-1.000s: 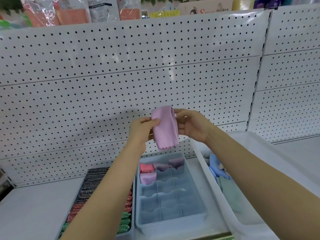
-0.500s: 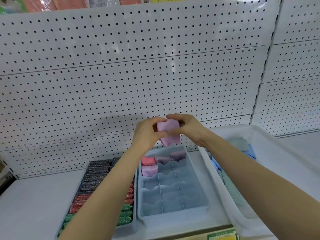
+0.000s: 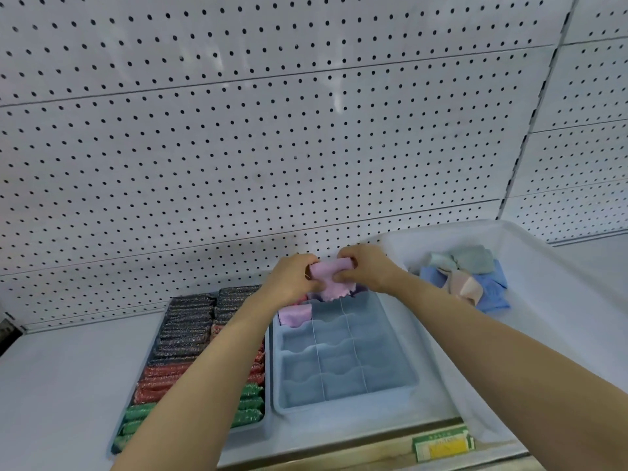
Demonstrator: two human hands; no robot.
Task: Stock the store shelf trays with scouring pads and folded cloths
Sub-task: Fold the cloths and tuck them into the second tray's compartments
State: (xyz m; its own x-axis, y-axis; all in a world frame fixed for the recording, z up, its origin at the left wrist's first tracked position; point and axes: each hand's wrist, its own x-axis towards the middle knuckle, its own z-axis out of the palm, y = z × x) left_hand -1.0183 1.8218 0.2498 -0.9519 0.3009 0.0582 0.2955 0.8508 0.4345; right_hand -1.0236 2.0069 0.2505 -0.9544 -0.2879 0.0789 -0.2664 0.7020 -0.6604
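**Both hands grip a pink cloth over the divided tray**

At the centre of the frame, the left hand (image 3: 295, 279) and the right hand (image 3: 365, 269) each curl their fingers round a folded pink cloth (image 3: 328, 278), holding it between them just above the far end of the blue divided tray (image 3: 390, 379). The cloth's scalloped lower edge hangs toward the tray's back row. A second pink cloth (image 3: 295, 315) sits in a compartment on the tray's left side, near the back; the nearer compartments show bare blue. Left of this tray, another tray holds rows of scouring pads (image 3: 185, 338): dark ones at the back, red in the middle, green nearest. At the right, a white bin (image 3: 557, 321) holds loose blue, green and pale pink cloths (image 3: 475, 277). White pegboard (image 3: 272, 147) fills the upper frame.
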